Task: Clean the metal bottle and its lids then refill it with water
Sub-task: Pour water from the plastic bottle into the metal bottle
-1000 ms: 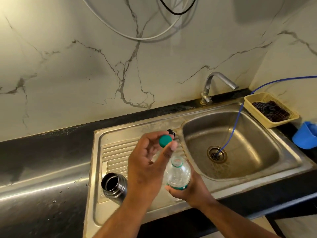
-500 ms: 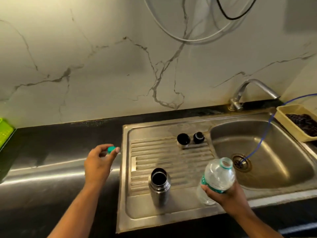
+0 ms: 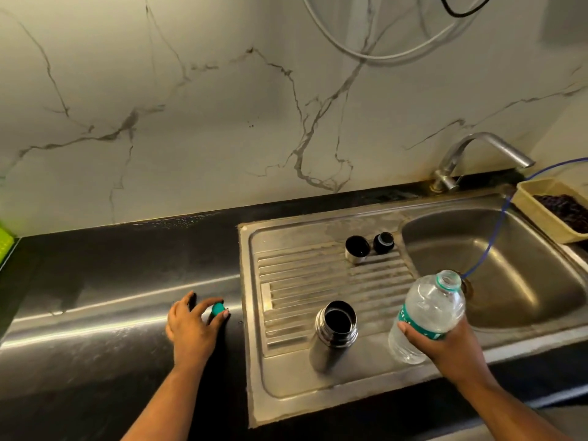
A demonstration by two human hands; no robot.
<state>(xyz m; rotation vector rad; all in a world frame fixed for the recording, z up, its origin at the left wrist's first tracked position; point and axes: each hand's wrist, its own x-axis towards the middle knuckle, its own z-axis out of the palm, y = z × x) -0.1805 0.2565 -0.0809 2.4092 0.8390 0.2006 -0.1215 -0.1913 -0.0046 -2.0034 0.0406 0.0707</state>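
2 hands low: left hand (image 3: pixel 191 326) pinching green cap (image 3: pixel 217 309), right hand (image 3: pixel 445 340) tilting plastic bottle (image 3: pixel 429 310).

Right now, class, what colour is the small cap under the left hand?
Teal green cap, clearest in the head view.

Metal bottle (image 3: pixel 334 332) on drainboard (image 3: pixel 286 281), two lids (image 3: pixel 369 245) behind it (side by side), basin (image 3: pixel 509 249) right, counter (image 3: pixel 111 281) left

One head-worn camera looks forward and down, close over the surface (image 3: pixel 95 281) and sink (image 3: pixel 509 281) (wide-angle view).
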